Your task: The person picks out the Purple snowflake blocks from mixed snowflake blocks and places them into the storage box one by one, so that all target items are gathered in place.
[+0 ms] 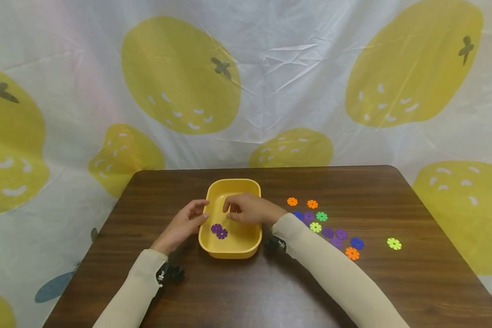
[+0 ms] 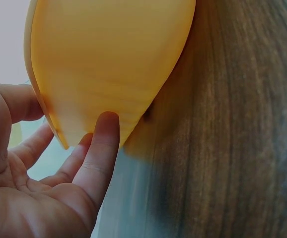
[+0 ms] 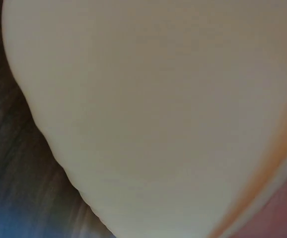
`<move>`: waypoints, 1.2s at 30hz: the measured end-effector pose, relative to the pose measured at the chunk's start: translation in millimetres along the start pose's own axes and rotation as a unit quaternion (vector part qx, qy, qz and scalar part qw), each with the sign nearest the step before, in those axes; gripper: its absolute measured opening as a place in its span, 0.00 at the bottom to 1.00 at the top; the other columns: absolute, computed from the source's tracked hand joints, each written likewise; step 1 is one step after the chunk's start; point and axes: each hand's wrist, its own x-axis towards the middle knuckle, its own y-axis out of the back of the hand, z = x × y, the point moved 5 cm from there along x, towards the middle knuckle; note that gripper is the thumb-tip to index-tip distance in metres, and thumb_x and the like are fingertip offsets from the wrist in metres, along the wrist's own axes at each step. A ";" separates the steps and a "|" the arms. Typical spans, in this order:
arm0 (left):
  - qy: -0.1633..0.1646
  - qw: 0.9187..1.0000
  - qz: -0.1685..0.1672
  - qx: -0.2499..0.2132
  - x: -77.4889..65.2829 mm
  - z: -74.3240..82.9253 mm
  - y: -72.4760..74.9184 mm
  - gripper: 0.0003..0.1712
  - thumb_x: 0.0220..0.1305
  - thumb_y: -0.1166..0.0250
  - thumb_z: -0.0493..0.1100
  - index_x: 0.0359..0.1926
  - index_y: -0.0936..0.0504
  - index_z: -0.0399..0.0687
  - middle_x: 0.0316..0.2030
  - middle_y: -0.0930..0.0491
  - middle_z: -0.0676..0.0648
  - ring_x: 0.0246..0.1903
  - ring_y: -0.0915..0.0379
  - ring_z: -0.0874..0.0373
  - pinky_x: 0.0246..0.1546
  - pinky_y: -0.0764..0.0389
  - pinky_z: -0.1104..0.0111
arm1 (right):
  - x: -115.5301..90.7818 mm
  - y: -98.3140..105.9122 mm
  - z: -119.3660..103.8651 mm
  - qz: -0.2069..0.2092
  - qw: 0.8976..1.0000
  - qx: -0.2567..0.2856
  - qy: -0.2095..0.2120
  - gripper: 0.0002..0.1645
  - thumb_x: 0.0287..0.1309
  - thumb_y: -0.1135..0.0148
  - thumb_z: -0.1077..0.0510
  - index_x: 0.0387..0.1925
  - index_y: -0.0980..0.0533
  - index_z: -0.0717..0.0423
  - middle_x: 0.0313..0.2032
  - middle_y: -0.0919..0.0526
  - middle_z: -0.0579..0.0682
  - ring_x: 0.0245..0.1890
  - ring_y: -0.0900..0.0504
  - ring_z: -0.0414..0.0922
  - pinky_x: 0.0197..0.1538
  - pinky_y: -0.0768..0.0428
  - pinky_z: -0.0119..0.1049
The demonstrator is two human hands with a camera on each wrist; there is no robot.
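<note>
A yellow plastic bin [image 1: 231,251] stands on the table with two purple snowflake discs [image 1: 219,231] lying inside. At its left side, my left hand [image 1: 184,224] touches the rim and outer wall with spread, relaxed fingers. The left wrist view shows a fingertip [image 2: 107,121] against the bin's wall [image 2: 113,54]. My right hand [image 1: 248,208] hangs over the bin, fingers loosely bent downward, and no disc shows between finger and thumb. In the right wrist view the pale bin wall [image 3: 148,109] fills most of the picture and hides nearly all of that hand.
Right of the bin lie several loose discs, among them an orange one [image 1: 352,253], a green one [image 1: 321,216] and a blue one [image 1: 357,243]. A yellow-green disc [image 1: 394,243] lies apart farther right. My right forearm [image 1: 332,269] passes close to them. Patterned cloth [image 1: 246,82] hangs behind the table.
</note>
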 end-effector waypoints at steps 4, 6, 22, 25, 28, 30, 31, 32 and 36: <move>0.001 1.000 0.001 0.001 -0.8 1.1 -0.2 0.28 0.80 0.40 0.47 0.76 0.32 0.54 0.64 0.24 0.33 0.61 0.21 0.41 0.59 0.14 0.52 | -5.7 6.3 -0.7 0.025 1.000 0.015 0.012 0.11 0.72 0.34 0.54 0.52 0.17 0.52 0.38 0.13 0.43 0.36 0.18 0.38 0.43 0.16 0.32; 0.000 1.000 0.002 0.001 -1.0 1.7 -0.4 0.28 0.81 0.40 0.46 0.76 0.32 0.54 0.64 0.24 0.33 0.61 0.21 0.41 0.59 0.14 0.52 | -8.9 10.0 -1.1 0.037 0.999 0.020 0.018 0.11 0.72 0.34 0.55 0.51 0.17 0.53 0.36 0.13 0.43 0.35 0.19 0.38 0.42 0.17 0.31; 0.006 1.000 0.005 0.003 -0.8 -0.2 2.7 0.28 0.80 0.39 0.48 0.76 0.32 0.55 0.62 0.25 0.35 0.59 0.21 0.43 0.58 0.13 0.54 | -43.6 35.3 9.3 0.107 0.993 0.052 0.009 0.07 0.72 0.33 0.54 0.48 0.16 0.49 0.35 0.13 0.39 0.36 0.17 0.37 0.43 0.15 0.33; 0.008 1.000 0.006 0.007 -1.2 -0.2 3.1 0.28 0.81 0.40 0.47 0.76 0.32 0.55 0.62 0.25 0.36 0.58 0.21 0.45 0.57 0.12 0.54 | -51.6 40.8 14.4 0.123 0.990 0.071 -0.001 0.07 0.72 0.33 0.54 0.48 0.16 0.48 0.35 0.13 0.39 0.35 0.17 0.38 0.42 0.15 0.34; 0.010 1.000 0.008 0.005 -1.4 -0.3 3.2 0.27 0.81 0.40 0.47 0.76 0.32 0.56 0.62 0.25 0.36 0.58 0.21 0.45 0.57 0.13 0.54 | -59.3 46.9 18.9 0.138 0.987 0.082 -0.002 0.06 0.72 0.33 0.54 0.47 0.17 0.48 0.36 0.13 0.39 0.35 0.17 0.38 0.41 0.15 0.35; 0.010 1.000 0.009 0.005 -1.6 -0.1 3.4 0.27 0.81 0.40 0.47 0.76 0.32 0.56 0.62 0.25 0.36 0.58 0.21 0.45 0.57 0.13 0.54 | -63.7 50.3 22.9 0.146 0.986 0.079 -0.003 0.06 0.72 0.33 0.54 0.47 0.17 0.48 0.36 0.12 0.39 0.34 0.17 0.38 0.41 0.15 0.35; 0.009 1.000 0.007 0.006 -1.6 0.0 3.4 0.27 0.81 0.41 0.47 0.76 0.32 0.56 0.62 0.25 0.36 0.58 0.21 0.44 0.57 0.13 0.54 | -65.9 51.8 25.5 0.150 0.986 0.075 -0.004 0.07 0.72 0.32 0.54 0.47 0.16 0.49 0.36 0.12 0.40 0.34 0.16 0.38 0.41 0.16 0.35; 0.007 1.000 0.006 0.006 -1.6 0.0 3.3 0.28 0.81 0.41 0.46 0.76 0.32 0.55 0.62 0.25 0.35 0.58 0.21 0.44 0.58 0.13 0.54 | -68.1 53.3 28.2 0.154 0.985 0.073 -0.004 0.07 0.71 0.32 0.54 0.47 0.16 0.50 0.36 0.12 0.40 0.34 0.16 0.38 0.41 0.16 0.35; 0.005 1.000 0.004 0.008 -1.9 0.3 2.7 0.28 0.81 0.41 0.46 0.77 0.33 0.53 0.63 0.25 0.35 0.59 0.21 0.44 0.58 0.13 0.53 | -79.4 57.5 41.5 0.162 0.984 0.075 -0.014 0.09 0.71 0.31 0.55 0.48 0.16 0.54 0.38 0.10 0.43 0.35 0.15 0.38 0.41 0.16 0.35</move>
